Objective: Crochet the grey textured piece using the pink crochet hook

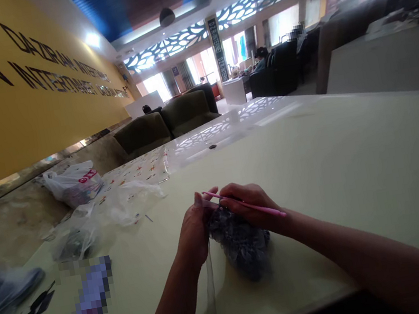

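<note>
A pink crochet hook point(260, 208) slants across my right hand point(251, 203), whose fingers are closed round it near the hooked end. My left hand point(194, 230) pinches the upper left edge of a ruffled grey-blue crocheted piece point(242, 242), with the fingertips of both hands close together. The piece hangs below the hands, over the pale table. From my left hand a thin, sheer ribbon point(211, 290) runs down to the table's front edge. The exact stitch at the hook's tip is too small to make out.
On the pale table point(316, 171) at the left lie black scissors point(34, 312), a blurred-out purple object point(91, 300), clear plastic bags point(77, 241) and a patterned sheet point(143, 170). A white shopping bag point(75, 185) stands behind them. Armchairs point(189, 111) and seated people are farther back.
</note>
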Tool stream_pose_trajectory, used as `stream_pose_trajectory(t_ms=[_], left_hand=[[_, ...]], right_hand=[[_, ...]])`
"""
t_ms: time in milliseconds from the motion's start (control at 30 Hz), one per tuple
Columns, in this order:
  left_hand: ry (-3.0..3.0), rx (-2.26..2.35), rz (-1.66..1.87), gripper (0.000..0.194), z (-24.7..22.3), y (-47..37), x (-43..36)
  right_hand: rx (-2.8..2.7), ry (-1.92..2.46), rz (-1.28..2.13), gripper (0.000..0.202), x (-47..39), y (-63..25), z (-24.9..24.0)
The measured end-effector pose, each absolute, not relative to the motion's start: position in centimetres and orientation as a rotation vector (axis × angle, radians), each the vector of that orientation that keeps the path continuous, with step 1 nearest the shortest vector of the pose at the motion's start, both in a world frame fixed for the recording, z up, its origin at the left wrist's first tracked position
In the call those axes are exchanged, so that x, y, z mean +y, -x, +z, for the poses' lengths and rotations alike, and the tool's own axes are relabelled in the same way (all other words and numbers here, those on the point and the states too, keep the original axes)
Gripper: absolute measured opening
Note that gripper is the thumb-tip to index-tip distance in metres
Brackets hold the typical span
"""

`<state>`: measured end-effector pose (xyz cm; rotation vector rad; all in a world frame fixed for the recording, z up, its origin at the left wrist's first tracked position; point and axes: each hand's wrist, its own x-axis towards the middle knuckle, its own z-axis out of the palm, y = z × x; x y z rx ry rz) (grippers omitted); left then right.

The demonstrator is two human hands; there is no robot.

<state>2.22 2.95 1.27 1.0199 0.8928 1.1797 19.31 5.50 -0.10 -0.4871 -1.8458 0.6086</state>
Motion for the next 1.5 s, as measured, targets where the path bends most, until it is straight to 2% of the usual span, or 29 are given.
stream_pose_trajectory(t_ms=[100,300,467,667,967,1033,1167,1333,1433,1500], left_hand=[[-1.013,0.872,1.145,0.070,1.2,-2.1,2.9],[-1.298,0.842,0.945,0.037,1.8,-1.4,2.4],[-1.359,0.857,0.885,0.031,2.6,-1.1,2.1],[-1.464,0.890,0.801,0.042,3.1,-0.3,2.1],[-1.509,1.082,0.817,0.018,2.6,-0.1,2.0],[-1.466,1.057,0.805,0.025,2.6,0.0,2.1],[-1.355,0.910,0.787,0.057,2.5,0.4,2.1],[-1.321,0.921,0.737,0.071,2.4,0.5,1.9],[-1.355,0.992,0.742,0.064,2.3,0.3,1.8],[-1.395,1.022,0.798,0.042,2.3,0.1,1.7]], right_hand=[[-1.856,0.529,0.599,0.014,5.6,-19.4,-0.2],[-1.895,0.512,0.494,0.018,5.8,-19.5,-0.3],[-2.030,0.428,0.317,0.018,5.7,-19.6,0.0],[-2.218,0.257,0.558,0.015,5.7,-20.6,1.1],[-2.344,0.280,0.755,0.022,5.8,-21.9,2.8],[-2.311,0.245,0.804,0.022,5.6,-21.8,2.8],[-2.181,0.199,0.919,0.021,5.4,-21.3,2.6],[-2.214,0.214,1.050,0.020,5.5,-21.6,2.9],[-2.318,0.264,1.069,0.020,5.6,-22.1,3.4],[-2.376,0.309,1.010,0.021,5.4,-22.3,3.6]])
